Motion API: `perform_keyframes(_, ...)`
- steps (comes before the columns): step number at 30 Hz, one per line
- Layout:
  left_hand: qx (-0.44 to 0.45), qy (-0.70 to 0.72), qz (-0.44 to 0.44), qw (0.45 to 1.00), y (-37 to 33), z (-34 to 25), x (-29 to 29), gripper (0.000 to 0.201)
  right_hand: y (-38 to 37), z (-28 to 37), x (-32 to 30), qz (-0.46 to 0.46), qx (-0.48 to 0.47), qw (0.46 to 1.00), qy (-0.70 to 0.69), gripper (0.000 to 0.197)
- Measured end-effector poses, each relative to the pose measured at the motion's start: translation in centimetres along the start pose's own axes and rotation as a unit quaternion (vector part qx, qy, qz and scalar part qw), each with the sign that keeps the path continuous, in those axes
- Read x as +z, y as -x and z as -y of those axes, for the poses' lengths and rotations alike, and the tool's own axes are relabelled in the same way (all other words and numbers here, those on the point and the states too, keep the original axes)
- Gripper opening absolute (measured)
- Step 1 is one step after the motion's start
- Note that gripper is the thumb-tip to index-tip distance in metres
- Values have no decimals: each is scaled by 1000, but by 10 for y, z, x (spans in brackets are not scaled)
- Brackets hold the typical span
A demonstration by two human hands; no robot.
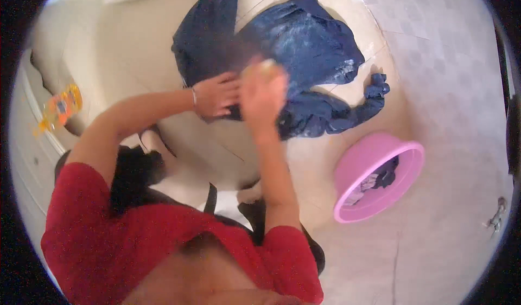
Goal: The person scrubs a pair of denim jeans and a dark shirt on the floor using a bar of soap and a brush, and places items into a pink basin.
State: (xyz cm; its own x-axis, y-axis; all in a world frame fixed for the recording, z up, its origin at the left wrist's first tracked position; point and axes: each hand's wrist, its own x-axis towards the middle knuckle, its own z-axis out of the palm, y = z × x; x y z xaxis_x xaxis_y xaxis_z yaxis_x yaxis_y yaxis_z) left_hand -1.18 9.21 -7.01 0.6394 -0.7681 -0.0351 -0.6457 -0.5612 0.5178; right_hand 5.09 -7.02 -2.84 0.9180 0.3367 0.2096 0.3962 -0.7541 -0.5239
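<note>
A wet dark blue long-sleeved garment (309, 39) lies spread on the tiled floor, with whitish suds on parts of it. One sleeve stretches out to the right, twisted and bunched. My left hand (217, 95) rests on its near left part, fingers stretched and palm down. Beside it, my right hand (263, 99) is closed round a small pale yellowish object (267, 64), over the garment's middle. Motion blur and the fingers hide most of that object, so its kind cannot be made out.
A pink plastic basin (347, 167) stands tilted at the right, holding dark and light cloth (386, 173). At the far left is a clear bottle with a yellow-orange label (64, 107). A metal tap (496, 214) juts out at the right edge.
</note>
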Motion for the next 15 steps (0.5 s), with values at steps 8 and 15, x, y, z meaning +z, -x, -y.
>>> perform_keyframes(8, 32, 20, 65, 997, -15, -2, 3, 63, -121, -148, -7, -170, 59, 933, 311, 32)
perform_keyframes(15, 2, 9, 78, 997, 7, 4, 9, 64, -37, -10, 19, 341, 73, 928, 130, 26)
